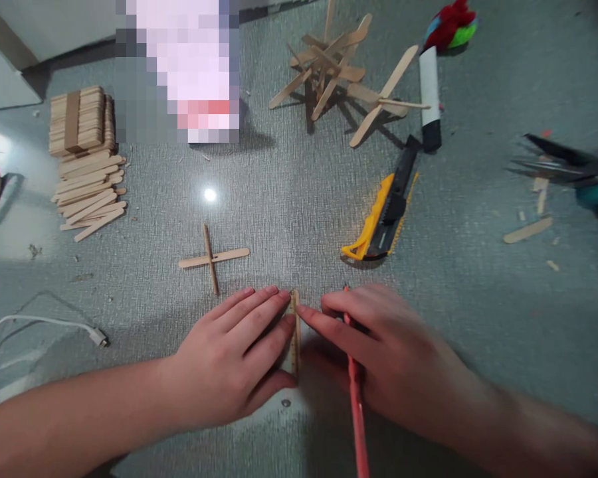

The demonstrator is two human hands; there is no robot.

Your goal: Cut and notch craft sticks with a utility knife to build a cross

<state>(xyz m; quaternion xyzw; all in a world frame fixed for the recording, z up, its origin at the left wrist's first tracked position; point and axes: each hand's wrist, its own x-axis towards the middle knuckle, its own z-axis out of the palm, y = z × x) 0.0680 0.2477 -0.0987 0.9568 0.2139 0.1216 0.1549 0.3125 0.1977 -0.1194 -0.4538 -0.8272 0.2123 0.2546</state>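
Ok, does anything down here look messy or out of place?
Only small mess: loose craft sticks lie fanned out below the banded stack at left, and wood offcuts are scattered by the pliers at right. The yellow utility knife lies close to the right hand; I cannot tell if its blade is out.

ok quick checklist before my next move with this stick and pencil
1. Left hand pressed flat against the wooden stick: ok.
2. Right hand gripping the red pencil: ok.
3. Its fingertip touching the stick: ok.
4. Pencil end on the stick: not ok, it sits apart to the right.
5. Utility knife apart from both hands: ok.
6. Knife blade retracted: cannot tell.
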